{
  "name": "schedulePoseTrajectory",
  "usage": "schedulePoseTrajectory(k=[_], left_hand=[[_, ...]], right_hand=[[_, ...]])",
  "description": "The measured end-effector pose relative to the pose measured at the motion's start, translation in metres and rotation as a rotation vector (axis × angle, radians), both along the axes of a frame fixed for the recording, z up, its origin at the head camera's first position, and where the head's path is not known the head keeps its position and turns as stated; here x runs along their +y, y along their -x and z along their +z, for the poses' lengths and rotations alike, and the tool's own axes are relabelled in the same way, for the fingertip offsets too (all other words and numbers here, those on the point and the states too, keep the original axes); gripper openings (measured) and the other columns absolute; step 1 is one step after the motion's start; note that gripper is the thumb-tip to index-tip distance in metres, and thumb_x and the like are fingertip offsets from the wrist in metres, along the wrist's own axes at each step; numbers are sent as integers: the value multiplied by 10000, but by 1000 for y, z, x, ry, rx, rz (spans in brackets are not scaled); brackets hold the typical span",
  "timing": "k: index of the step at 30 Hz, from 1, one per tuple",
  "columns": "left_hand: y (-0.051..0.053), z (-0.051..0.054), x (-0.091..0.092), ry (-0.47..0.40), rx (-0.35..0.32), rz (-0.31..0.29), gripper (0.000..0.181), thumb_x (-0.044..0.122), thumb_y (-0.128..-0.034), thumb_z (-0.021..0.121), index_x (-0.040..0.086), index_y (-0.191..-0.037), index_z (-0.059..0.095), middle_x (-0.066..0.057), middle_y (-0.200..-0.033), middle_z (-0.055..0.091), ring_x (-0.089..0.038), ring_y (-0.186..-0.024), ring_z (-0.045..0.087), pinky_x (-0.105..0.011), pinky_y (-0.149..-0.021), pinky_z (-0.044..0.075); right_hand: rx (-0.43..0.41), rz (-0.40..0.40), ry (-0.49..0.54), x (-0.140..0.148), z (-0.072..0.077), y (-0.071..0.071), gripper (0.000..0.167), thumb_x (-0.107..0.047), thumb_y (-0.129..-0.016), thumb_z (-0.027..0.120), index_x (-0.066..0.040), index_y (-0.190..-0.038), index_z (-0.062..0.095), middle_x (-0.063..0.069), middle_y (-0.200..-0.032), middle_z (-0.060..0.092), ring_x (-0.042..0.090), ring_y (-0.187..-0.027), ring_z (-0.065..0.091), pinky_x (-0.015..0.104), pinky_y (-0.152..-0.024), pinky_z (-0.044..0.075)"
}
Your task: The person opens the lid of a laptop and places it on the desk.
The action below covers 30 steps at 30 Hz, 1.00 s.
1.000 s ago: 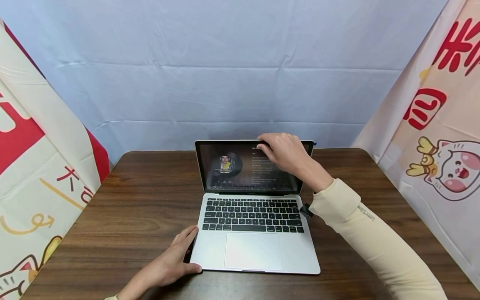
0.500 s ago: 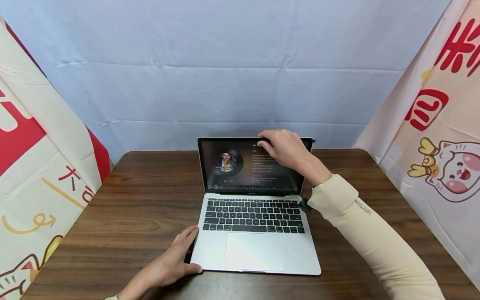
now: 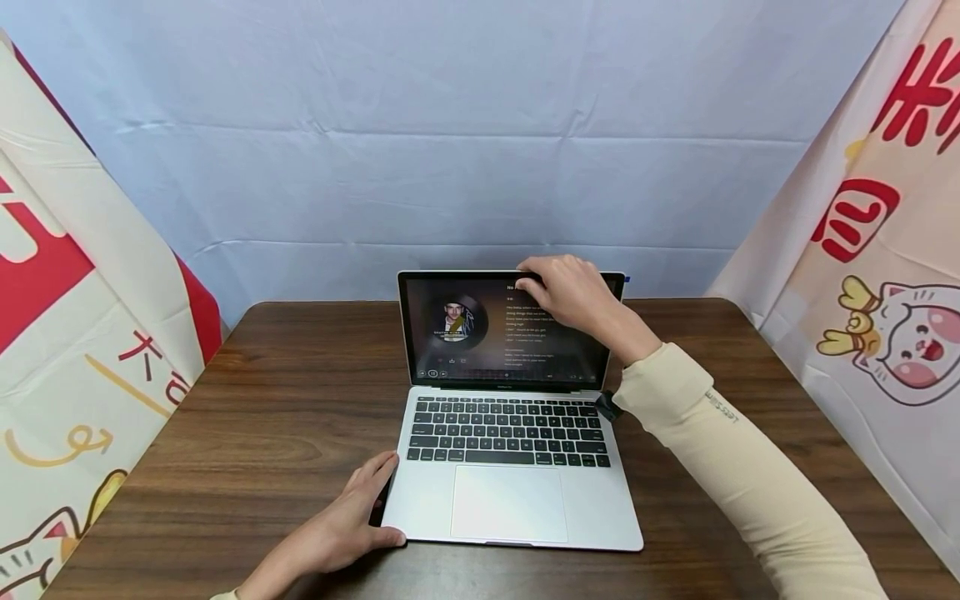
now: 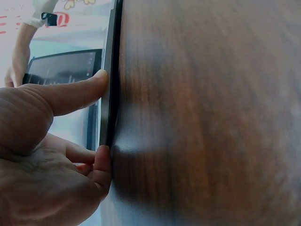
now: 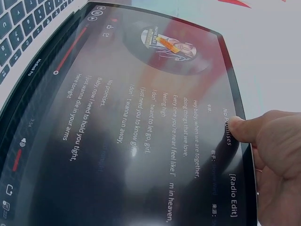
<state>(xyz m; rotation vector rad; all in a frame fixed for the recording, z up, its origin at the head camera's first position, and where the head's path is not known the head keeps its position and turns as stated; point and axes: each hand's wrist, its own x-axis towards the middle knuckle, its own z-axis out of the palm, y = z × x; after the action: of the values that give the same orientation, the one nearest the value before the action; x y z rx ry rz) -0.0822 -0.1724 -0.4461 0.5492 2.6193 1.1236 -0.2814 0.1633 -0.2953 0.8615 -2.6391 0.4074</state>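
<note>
A silver laptop (image 3: 508, 500) lies unfolded on the wooden table, its lit screen (image 3: 480, 333) tilted slightly back. The screen shows a music player with a round cover picture and song lyrics. My right hand (image 3: 570, 292) pinches the top edge of the lid, right of centre; in the right wrist view the thumb (image 5: 242, 129) lies on the screen side and the other fingers are partly hidden behind it. My left hand (image 3: 345, 517) holds the base at its front left corner. In the left wrist view, the left thumb (image 4: 87, 94) lies against the base's edge.
The dark wooden table (image 3: 285, 400) extends around the laptop. Behind it hangs a pale blue cloth (image 3: 450, 150). Printed banners, the left banner (image 3: 90, 308) and the right banner (image 3: 862, 275), hang at the sides. A small blue tab (image 3: 627, 280) shows beside the lid's upper right corner.
The lid has swung further back, its top edge rising slightly with my right hand on it. My left hand and the laptop's base stay in place.
</note>
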Motion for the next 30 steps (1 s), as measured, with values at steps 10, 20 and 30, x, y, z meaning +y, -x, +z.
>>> schedulePoseTrajectory(k=[10,20,30], left_hand=[[0,0,0,-4,0,1,972,178,-831,871,-137,-1549,297,-279,-1603,279,-402,-1405,343,-393,-982,516],[0,1,0,-6,-8,3,976,183,-833,871,-134,-1553,293,-278,-1607,274,-399,-1398,352,-394,-980,513],[-1,1,0,-6,-12,1,974,192,-838,867,-128,-1557,291,-272,-1612,271,-394,-1397,356,-406,-990,507]], right_hand=[[-32,-12,1,1,0,6,294,-236,-1054,623,-64,-1272,719,126,-1078,753,243,-702,645,432,-632,487],[-54,-10,17,0,-1,14,287,-230,-1053,625,-58,-1263,718,126,-1118,748,285,-848,693,492,-802,544],[-11,-3,13,-1,-5,21,285,-205,-1042,639,-24,-1247,718,150,-1144,742,326,-930,704,518,-897,534]])
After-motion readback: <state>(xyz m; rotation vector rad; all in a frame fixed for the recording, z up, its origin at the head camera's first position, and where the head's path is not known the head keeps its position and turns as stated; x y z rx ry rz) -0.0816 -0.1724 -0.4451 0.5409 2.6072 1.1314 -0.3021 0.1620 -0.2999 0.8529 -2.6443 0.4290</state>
